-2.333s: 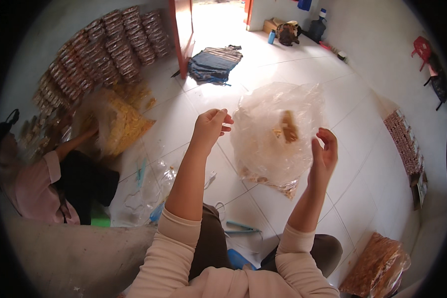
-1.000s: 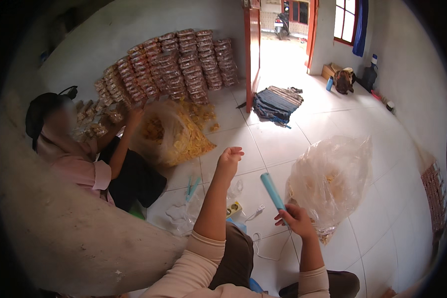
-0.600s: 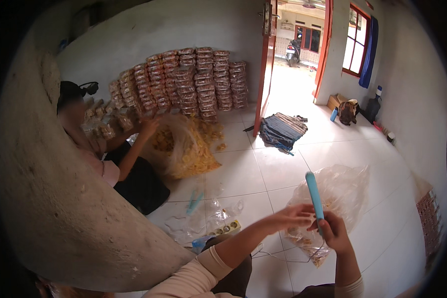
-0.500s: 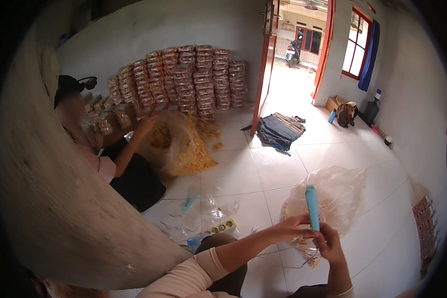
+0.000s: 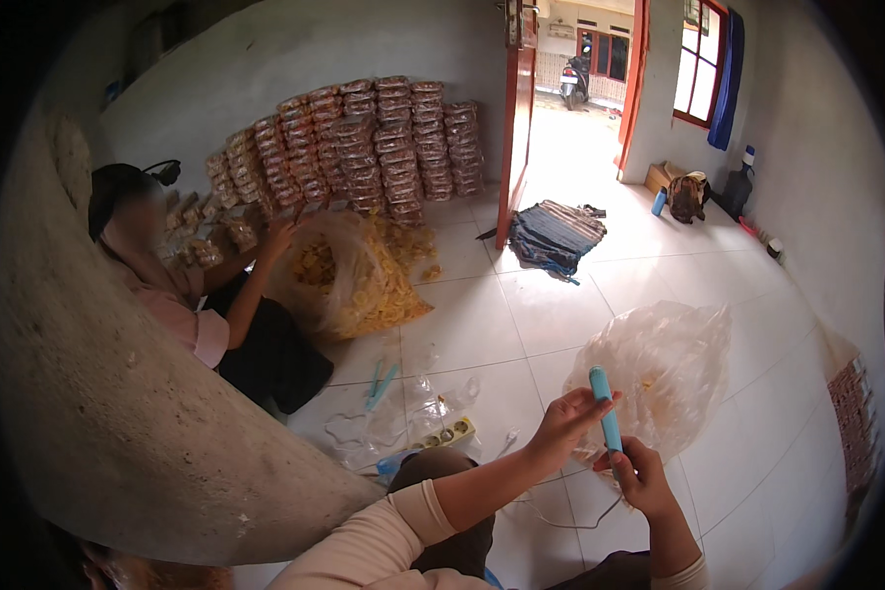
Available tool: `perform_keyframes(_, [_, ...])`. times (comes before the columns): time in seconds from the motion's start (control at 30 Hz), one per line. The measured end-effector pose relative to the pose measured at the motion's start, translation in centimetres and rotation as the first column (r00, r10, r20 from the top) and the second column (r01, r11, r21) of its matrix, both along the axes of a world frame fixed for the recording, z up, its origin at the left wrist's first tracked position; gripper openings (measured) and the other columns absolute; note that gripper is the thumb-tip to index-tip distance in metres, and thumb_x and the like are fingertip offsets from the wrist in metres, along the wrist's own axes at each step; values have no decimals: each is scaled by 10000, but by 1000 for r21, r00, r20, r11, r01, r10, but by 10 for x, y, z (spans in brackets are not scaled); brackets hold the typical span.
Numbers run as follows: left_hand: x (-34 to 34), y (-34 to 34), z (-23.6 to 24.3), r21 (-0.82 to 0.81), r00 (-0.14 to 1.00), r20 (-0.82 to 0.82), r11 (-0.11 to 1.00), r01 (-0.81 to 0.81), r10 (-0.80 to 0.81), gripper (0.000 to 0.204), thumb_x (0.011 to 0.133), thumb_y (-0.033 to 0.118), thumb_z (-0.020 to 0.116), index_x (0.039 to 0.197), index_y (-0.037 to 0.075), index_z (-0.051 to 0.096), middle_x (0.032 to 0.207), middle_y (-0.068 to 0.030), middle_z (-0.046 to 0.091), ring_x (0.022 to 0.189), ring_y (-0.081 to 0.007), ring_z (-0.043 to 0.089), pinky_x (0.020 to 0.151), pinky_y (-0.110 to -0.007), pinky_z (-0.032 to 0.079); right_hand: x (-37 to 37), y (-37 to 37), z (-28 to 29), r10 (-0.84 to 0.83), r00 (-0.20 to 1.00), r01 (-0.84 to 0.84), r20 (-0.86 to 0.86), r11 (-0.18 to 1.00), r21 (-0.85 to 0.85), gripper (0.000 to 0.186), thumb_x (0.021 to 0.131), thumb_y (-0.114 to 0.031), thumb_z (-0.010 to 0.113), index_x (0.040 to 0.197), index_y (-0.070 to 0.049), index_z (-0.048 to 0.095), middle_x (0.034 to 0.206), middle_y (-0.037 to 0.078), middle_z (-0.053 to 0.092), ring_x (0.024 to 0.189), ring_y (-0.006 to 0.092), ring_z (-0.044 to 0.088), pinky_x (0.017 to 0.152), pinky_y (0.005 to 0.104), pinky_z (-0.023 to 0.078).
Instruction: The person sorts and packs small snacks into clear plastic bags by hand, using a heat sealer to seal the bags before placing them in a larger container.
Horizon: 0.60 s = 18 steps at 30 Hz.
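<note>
A slim light-blue corded hair straightener (image 5: 611, 431) stands tilted, arms together, in front of me. My right hand (image 5: 645, 479) is closed round its lower end, where the grey cord comes out. Around its middle, my left hand (image 5: 568, 425) holds it with the fingers behind; part of that grip is hidden. Just beyond both hands, a large clear plastic bag (image 5: 674, 364) rests on the floor, with a few pale pieces visible inside. Another light-blue hair straightener (image 5: 382, 386), with its arms apart, lies on the floor to the left.
At left, a co-worker (image 5: 157, 295) sits reaching to a big bag of yellow chips (image 5: 383, 295). Stacked packets (image 5: 393, 147) line the back wall. A power strip (image 5: 442, 434) and loose plastic lie near my knee. A dark mat (image 5: 558, 236) lies by the open door (image 5: 519, 128).
The hair straightener has shifted slightly left and leans more. My left hand has moved up from its lower end to its middle; the right hand stays at the lower end.
</note>
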<state>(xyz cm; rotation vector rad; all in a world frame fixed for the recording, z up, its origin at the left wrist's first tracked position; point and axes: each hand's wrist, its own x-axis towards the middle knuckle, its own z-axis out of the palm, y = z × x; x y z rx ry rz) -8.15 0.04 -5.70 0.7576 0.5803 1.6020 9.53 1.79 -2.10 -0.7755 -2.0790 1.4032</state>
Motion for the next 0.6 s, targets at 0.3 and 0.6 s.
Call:
perform_keyframes(0.3, [-12,2,4,76,999,-38,997,-10,13,255,856,194,594,1059,47,546,1246,-65,501,1148,-144,425,1008,-341,283,-4,-1,3,-24,1000,23,9,999,45,260,906,-188,488,1019,43,532,769,80,650,641,93,549,613,246,447])
perform_keyframes(0.6, [-16,2,6,96,997,-41,994,-55,59,278,848,164,604,1101,64,545,1253,-34,483,1119,-142,439,991,-330,309,-5,-2,8,-38,999,36,17,995,96,233,897,-152,497,1007,50,532,760,90,646,735,145,618,678,268,475])
